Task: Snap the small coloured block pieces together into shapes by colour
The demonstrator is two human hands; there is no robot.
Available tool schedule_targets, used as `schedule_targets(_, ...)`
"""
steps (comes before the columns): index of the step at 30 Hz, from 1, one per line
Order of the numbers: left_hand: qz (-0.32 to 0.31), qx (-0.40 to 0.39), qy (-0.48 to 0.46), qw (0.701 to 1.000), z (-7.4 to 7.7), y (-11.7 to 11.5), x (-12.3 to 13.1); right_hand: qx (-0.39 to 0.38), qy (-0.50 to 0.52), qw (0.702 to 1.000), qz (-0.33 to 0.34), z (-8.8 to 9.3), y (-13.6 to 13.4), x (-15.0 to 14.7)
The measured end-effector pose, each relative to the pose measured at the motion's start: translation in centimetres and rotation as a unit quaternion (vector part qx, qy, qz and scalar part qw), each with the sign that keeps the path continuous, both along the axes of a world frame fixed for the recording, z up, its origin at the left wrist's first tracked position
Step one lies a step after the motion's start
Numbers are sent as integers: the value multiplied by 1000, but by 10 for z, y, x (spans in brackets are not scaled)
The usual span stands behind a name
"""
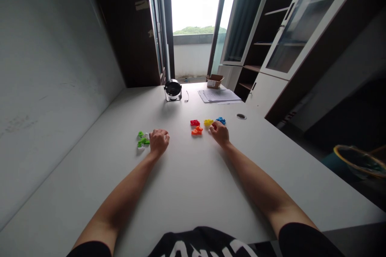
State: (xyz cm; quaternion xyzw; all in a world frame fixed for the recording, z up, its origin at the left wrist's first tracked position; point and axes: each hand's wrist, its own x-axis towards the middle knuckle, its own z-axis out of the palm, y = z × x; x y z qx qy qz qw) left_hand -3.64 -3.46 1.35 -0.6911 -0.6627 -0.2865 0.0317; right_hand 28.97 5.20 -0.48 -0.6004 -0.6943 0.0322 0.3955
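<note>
Head view: red pieces (195, 123), orange pieces (197, 131), yellow pieces (208, 122) and blue pieces (221, 120) lie in clusters on the white table (187, 176), apparently grouped to keep colours distinct. The right hand (219, 131) has bent fingers just beside the yellow cluster, blue behind; grip cannot be told. The left hand (159, 140) curls its fingers, contents hidden, with green pieces (143, 142) and white pieces (141, 149) beside it, on its outer side.
</note>
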Motion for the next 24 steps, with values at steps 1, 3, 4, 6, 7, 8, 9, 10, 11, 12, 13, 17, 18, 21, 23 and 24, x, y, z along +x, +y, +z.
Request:
schedule_targets(1,21,11,10,1000,-1,1,-3,3,6,1000,6,2,-2,-2)
schedule_targets(3,48,19,28,998,-5,4,-9,9,18,1000,18,6,-6,-5)
schedule_targets(4,56,16,32,998,-7,5,-11,11,24,999,24,8,-8,-8)
schedule_targets(6,58,1,29,998,-12,7,-13,17,35,999,37,12,-11,-13)
schedule_targets(7,55,-8,24,998,-14,7,-13,20,41,998,46,14,-13,-16)
schedule_targets(8,49,-17,17,998,-15,7,-13,24,47,997,57,16,-16,-20)
schedule_targets(9,43,-24,12,999,-16,7,-13,29,54,996,70,19,-18,-24)
schedule_targets(10,38,-29,9,999,-16,7,-13,33,63,994,85,21,-21,-29)
schedule_targets(11,31,-33,8,999,-16,7,-12,37,73,992,101,24,-24,-35)
schedule_targets(12,24,-36,11,999,-16,7,-12,38,84,989,117,27,-29,-41)
schedule_targets(13,15,-38,16,999,-15,7,-11,37,97,986,132,30,-34,-48)
schedule_targets(17,-50,-50,33,997,-13,7,-8,-3,126,969,212,36,-62,-82)
schedule_targets(18,-73,-52,33,995,-12,7,-7,-15,130,963,234,35,-70,-90)
schedule_targets(21,-153,-49,29,987,-10,6,-2,-48,120,944,305,29,-89,-110)
schedule_targets(23,-184,-42,29,982,-9,4,1,-52,88,934,342,21,-95,-116)
schedule_targets(24,-185,-38,29,982,-8,4,2,-50,69,931,356,17,-96,-117)
